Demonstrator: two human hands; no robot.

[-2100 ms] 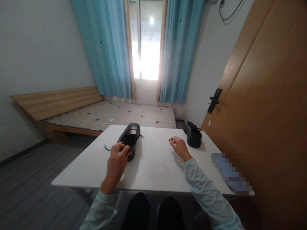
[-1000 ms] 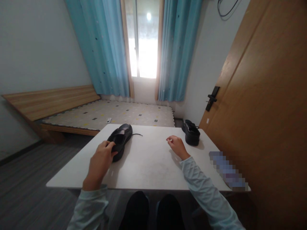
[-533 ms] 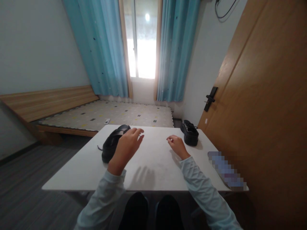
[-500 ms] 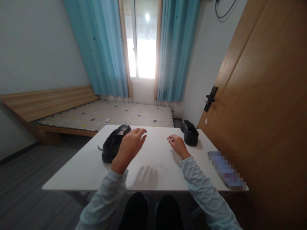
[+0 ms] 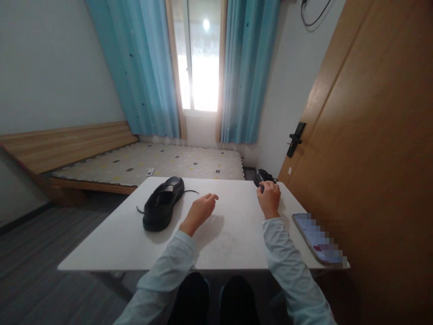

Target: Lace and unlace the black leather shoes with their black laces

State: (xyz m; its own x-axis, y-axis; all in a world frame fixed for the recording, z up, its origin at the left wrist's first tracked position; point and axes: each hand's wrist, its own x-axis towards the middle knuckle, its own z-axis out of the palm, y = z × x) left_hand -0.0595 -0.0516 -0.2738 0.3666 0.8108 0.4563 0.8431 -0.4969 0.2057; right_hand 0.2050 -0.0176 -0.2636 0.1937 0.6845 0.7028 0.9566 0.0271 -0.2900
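Observation:
A black shoe lies on the white table at the left, toe toward the window, with lace ends out to both sides. Just right of it hovers my left hand, its fingers loosely curled together and nothing visible in them. At the far right of the table is a second black lace-up shoe. My right hand is closed on the heel end of this shoe and hides most of its rear.
A phone, partly blurred out, lies along the table's right edge. Close by on the right is a wooden door with a black handle. Beyond the table stands a bed with a small white object on it.
My right hand has moved right and forward onto the right shoe and closed on it. My left hand has moved right, away from the left shoe, and its fingers have curled.

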